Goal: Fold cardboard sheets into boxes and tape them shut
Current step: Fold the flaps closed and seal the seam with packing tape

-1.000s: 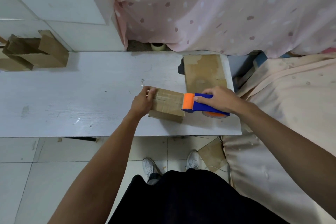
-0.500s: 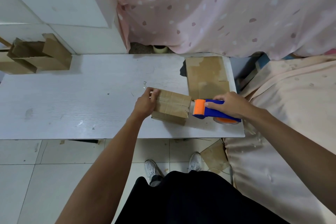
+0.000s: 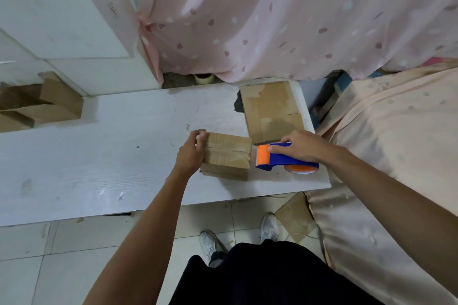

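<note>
No text, brand or number can be read anywhere in the view; the only candidate is a small dark mark (image 3: 113, 10) on the side of the white cabinet (image 3: 94, 22), perhaps a printed label, too small and blurred to make out.

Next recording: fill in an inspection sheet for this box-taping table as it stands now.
Surface: white table, scuffed.
Job's things: small box, taped on top, on the table; flat cardboard sheet behind it; tape dispenser beside its right end.
Clutter: cardboard pieces far left; cardboard scrap on the floor.
Grippers: left hand holds the box's left end; right hand grips the dispenser.
Cables: nothing seen.
Surroundings: pink curtain behind; peach cloth at right.
</note>
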